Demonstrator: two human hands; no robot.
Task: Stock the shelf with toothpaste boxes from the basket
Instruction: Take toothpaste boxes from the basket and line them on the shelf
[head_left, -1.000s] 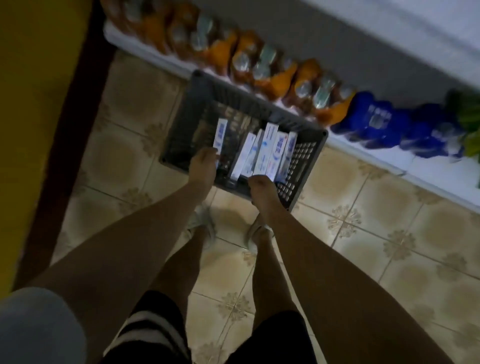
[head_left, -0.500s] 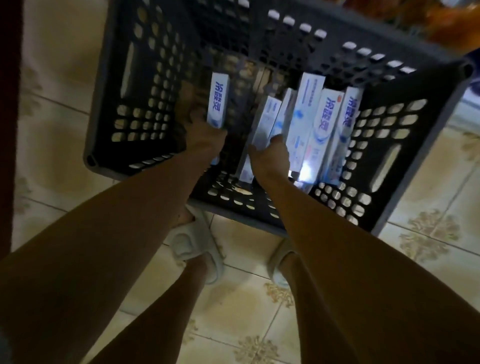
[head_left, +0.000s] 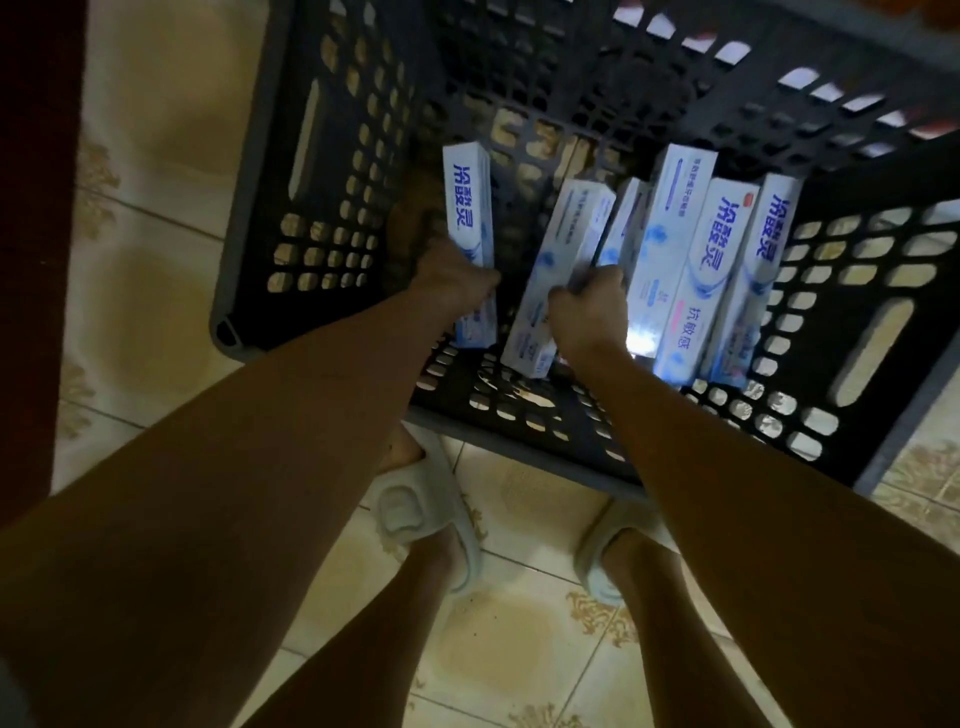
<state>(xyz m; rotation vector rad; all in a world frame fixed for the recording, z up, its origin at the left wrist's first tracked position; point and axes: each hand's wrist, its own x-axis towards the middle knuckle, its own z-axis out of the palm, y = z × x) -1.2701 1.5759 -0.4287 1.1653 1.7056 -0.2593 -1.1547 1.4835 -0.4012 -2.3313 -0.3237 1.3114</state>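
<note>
Toothpaste boxes: white and blue cartons, held inside a dark perforated plastic basket (head_left: 322, 171) set on a patterned tile floor (head_left: 156, 291). One box (head_left: 466, 208) is gripped by the left hand (head_left: 452, 283), whose fingers are curled round its lower part; the box is stood nearly upright at the left of the basket interior. A second box (head_left: 558, 265), tilted and leaning to the right, is grasped by the right hand (head_left: 589, 306), fingers closed round its middle. A narrower box (head_left: 626, 223) is partly hidden just behind the right hand. Three further boxes (head_left: 722, 270) are stood side by side, touching, against the right wall of the basket. Two pale slippers (head_left: 415, 514) are seen on the floor just below the near rim. A dark red strip (head_left: 31, 208) is seen along the left edge.
</note>
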